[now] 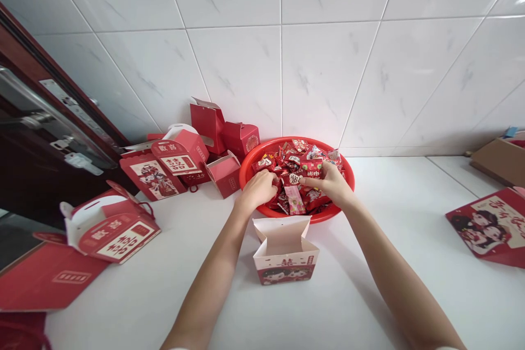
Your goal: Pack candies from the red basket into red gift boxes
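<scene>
Two bare hands work among wrapped sweets (293, 167) heaped inside a red basket (348, 172) on a white counter (344, 306). The left hand (260, 192) bends into the near-left side of the heap, its fingertips hidden, so whether they close on anything cannot be told. The right hand (334, 182) reaches over the opposite rim, thumb and forefinger beside a red packet (311, 167); the view does not settle whether they pinch it. A pink packet (294, 200) lies between the hands, toward the near rim.

Picking here likely goes best with a light pinch across the middle of each wrapper, taking loose pieces off the top rather than digging. A straight lift should keep neighbours from spilling over the low rim. An open box (285, 268) stands upright between the forearms, just before the basket, its rear flap raised; wrists held high and wide would spare it a knock. More boxes (180, 156) crowd the left, well clear of the right arm.
</scene>
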Action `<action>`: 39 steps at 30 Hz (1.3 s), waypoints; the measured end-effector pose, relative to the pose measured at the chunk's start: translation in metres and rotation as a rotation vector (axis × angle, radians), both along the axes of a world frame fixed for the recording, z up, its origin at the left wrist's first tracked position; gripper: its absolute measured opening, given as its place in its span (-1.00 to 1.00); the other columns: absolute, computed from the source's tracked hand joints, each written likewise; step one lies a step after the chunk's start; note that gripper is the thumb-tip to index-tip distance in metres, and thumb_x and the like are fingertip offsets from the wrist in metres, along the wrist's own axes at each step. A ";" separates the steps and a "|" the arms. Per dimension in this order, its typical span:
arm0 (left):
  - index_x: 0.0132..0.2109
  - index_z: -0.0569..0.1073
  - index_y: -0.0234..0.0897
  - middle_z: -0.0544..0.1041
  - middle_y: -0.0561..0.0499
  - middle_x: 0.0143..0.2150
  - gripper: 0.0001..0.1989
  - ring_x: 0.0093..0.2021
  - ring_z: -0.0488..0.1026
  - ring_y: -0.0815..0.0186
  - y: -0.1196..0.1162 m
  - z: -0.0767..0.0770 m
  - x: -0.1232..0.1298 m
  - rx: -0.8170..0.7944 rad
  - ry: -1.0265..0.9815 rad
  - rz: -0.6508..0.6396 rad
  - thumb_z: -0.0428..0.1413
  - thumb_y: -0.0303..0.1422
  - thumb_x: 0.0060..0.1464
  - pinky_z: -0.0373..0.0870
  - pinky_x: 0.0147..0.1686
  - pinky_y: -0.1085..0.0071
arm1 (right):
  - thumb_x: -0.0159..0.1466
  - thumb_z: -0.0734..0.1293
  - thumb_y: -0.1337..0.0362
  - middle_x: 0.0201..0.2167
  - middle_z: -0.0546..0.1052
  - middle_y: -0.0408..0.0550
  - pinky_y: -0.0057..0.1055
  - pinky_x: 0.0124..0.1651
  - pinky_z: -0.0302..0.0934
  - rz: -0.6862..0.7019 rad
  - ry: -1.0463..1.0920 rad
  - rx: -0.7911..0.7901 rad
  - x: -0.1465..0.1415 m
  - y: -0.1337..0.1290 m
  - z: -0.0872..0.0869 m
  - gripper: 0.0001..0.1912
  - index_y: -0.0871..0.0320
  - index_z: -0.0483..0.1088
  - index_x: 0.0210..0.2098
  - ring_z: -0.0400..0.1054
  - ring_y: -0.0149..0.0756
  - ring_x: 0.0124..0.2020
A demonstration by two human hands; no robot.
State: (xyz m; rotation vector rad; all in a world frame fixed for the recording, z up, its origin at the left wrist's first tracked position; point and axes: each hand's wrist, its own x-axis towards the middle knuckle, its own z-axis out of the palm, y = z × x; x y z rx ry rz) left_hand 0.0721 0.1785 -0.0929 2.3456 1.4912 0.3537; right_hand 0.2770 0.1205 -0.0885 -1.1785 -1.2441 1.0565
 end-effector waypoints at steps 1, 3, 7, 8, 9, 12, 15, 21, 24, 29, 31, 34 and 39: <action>-0.18 0.68 -0.25 0.68 -0.20 -0.05 -0.67 0.03 0.60 0.00 0.001 -0.001 0.000 -0.001 -0.005 0.004 0.10 -0.59 -0.03 0.46 -0.05 0.27 | -0.04 0.62 0.11 -0.41 0.62 -0.12 -0.17 -0.27 0.45 0.003 -0.023 -0.001 0.001 0.000 -0.001 -0.61 0.08 0.46 -0.33 0.53 -0.10 -0.36; -0.30 0.68 -0.26 0.69 -0.16 -0.21 -0.69 -0.06 0.62 0.03 0.002 -0.002 0.000 -0.009 -0.017 0.002 0.08 -0.61 -0.07 0.47 -0.09 0.28 | -0.01 0.60 0.10 -0.42 0.62 -0.11 -0.17 -0.27 0.44 0.022 -0.071 -0.006 0.001 0.001 -0.002 -0.65 0.09 0.46 -0.35 0.53 -0.09 -0.36; -0.44 0.66 -0.25 0.68 -0.10 -0.36 -0.70 -0.22 0.63 0.10 0.001 0.002 -0.003 -0.033 -0.050 -0.021 0.07 -0.65 -0.11 0.47 -0.17 0.32 | 0.02 0.58 0.15 -0.32 0.66 -0.07 -0.15 -0.16 0.43 0.059 -0.181 0.038 0.003 0.003 -0.005 -0.70 0.11 0.51 -0.31 0.54 -0.06 -0.25; -0.43 0.67 -0.24 0.69 -0.09 -0.35 -0.68 -0.23 0.63 0.12 0.001 0.004 -0.005 -0.035 -0.062 -0.026 0.07 -0.66 -0.11 0.47 -0.17 0.32 | 0.02 0.57 0.16 -0.30 0.66 -0.07 -0.14 -0.13 0.43 0.069 -0.211 0.048 0.004 0.004 -0.006 -0.70 0.11 0.51 -0.30 0.54 -0.05 -0.23; -0.41 0.68 -0.22 0.70 -0.07 -0.33 -0.67 -0.22 0.63 0.13 0.002 0.007 -0.008 -0.028 -0.084 -0.031 0.08 -0.66 -0.11 0.48 -0.14 0.32 | 0.02 0.57 0.17 -0.29 0.66 -0.06 -0.13 -0.11 0.42 0.077 -0.240 0.053 0.005 0.005 -0.007 -0.70 0.11 0.52 -0.30 0.54 -0.04 -0.22; -0.35 0.70 -0.19 0.73 -0.06 -0.20 -0.70 -0.14 0.64 0.10 0.004 0.014 -0.017 0.045 -0.230 -0.018 0.11 -0.60 -0.04 0.49 -0.01 0.25 | 0.02 0.56 0.16 -0.29 0.65 -0.06 -0.08 -0.09 0.41 0.077 -0.307 0.057 0.007 0.008 -0.010 -0.71 0.10 0.51 -0.30 0.53 -0.02 -0.22; -0.30 0.69 -0.23 0.73 -0.10 -0.14 -0.84 -0.06 0.63 0.06 0.006 0.018 -0.024 0.070 -0.525 0.072 0.20 -0.46 0.01 0.48 0.09 0.16 | 0.06 0.54 0.13 -0.37 0.63 -0.07 -0.09 -0.16 0.42 -0.002 -0.309 0.053 0.008 0.008 -0.011 -0.76 0.08 0.49 -0.38 0.52 -0.04 -0.29; -0.18 0.66 -0.31 0.71 -0.13 -0.18 -0.55 -0.11 0.62 0.07 -0.002 0.015 -0.011 -0.249 -1.080 0.159 0.43 -0.12 -0.21 0.56 -0.04 0.15 | 0.08 0.58 -0.02 -0.30 0.66 -0.01 -0.11 -0.22 0.47 -0.091 -0.008 -0.005 -0.001 -0.002 0.002 -0.61 0.10 0.51 -0.28 0.57 -0.03 -0.27; -0.18 0.65 -0.30 0.70 -0.09 -0.19 -0.52 -0.10 0.61 0.10 -0.012 0.017 0.000 -0.305 -1.127 0.108 0.44 -0.10 -0.22 0.56 -0.05 0.19 | 0.05 0.61 -0.01 -0.22 0.69 0.01 -0.13 -0.15 0.50 0.031 0.167 -0.003 -0.009 -0.007 0.006 -0.57 0.12 0.55 -0.23 0.59 -0.02 -0.20; -0.14 0.64 -0.29 0.68 -0.06 -0.19 -0.60 -0.11 0.60 0.15 -0.025 0.025 0.006 -0.392 -1.052 -0.071 0.41 -0.19 -0.12 0.53 -0.03 0.23 | 0.03 0.63 0.06 -0.21 0.70 0.00 -0.15 -0.07 0.49 0.092 0.226 0.040 -0.014 -0.011 0.009 -0.61 0.12 0.62 -0.23 0.60 -0.04 -0.17; -0.15 0.64 -0.29 0.67 -0.06 -0.19 -0.64 -0.13 0.59 0.16 -0.027 0.029 0.006 -0.383 -1.005 -0.130 0.38 -0.18 -0.07 0.51 -0.05 0.25 | 0.02 0.64 0.07 -0.26 0.70 -0.03 -0.15 -0.07 0.49 0.133 0.156 0.036 -0.012 -0.012 0.011 -0.62 0.12 0.63 -0.26 0.60 -0.05 -0.20; -0.26 0.63 -0.30 0.65 -0.05 -0.25 -0.69 -0.18 0.57 0.18 -0.030 0.031 0.005 -0.331 -0.949 -0.167 0.35 -0.13 -0.02 0.48 -0.10 0.28 | -0.01 0.65 0.06 -0.32 0.70 -0.04 -0.17 -0.15 0.49 0.155 0.117 0.011 -0.011 -0.013 0.014 -0.62 0.13 0.62 -0.29 0.59 -0.07 -0.27; -0.31 0.59 -0.27 0.65 -0.01 -0.28 -0.63 -0.19 0.58 0.18 -0.027 0.027 0.006 -0.309 -1.106 -0.004 0.40 -0.08 -0.13 0.50 -0.09 0.27 | 0.04 0.62 0.06 -0.20 0.69 0.03 -0.15 -0.11 0.49 0.093 0.200 -0.040 -0.007 -0.010 0.013 -0.60 0.14 0.56 -0.24 0.60 -0.05 -0.20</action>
